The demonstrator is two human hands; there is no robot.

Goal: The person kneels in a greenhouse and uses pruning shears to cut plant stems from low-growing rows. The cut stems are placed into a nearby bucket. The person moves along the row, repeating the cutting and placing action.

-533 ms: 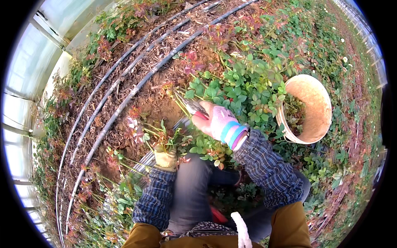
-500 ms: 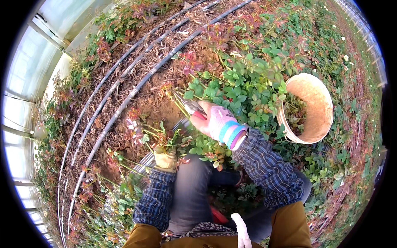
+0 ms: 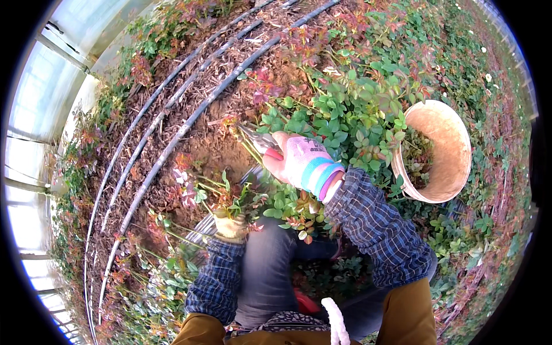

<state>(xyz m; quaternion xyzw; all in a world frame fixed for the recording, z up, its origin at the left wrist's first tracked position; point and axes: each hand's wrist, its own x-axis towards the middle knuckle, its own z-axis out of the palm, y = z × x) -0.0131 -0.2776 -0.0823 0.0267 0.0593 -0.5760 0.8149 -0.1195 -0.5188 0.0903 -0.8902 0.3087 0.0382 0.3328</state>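
My right hand (image 3: pixel 294 160), in a pink glove with a striped cuff, is closed on red-handled pruning shears (image 3: pixel 265 144). The metal blades point up and left, beside several thick green stems (image 3: pixel 248 146) of a plant. Whether the blades are apart cannot be made out. My left hand (image 3: pixel 230 226), in a pale yellow glove, is closed around a bunch of leafy cuttings (image 3: pixel 225 198) with green and reddish leaves. Leaves partly cover its fingers. It stays low, near my left knee.
A white bucket (image 3: pixel 441 146), dirty inside and holding some clippings, stands to the right among leafy bushes (image 3: pixel 351 115). Dark irrigation pipes (image 3: pixel 172 141) curve over mulched soil on the left. Beyond them is a translucent greenhouse wall (image 3: pixel 43 109).
The view has shifted a little, so the bucket sits slightly farther right. My right hand has moved slightly with the shears, still by the stems; my left hand keeps the cuttings.
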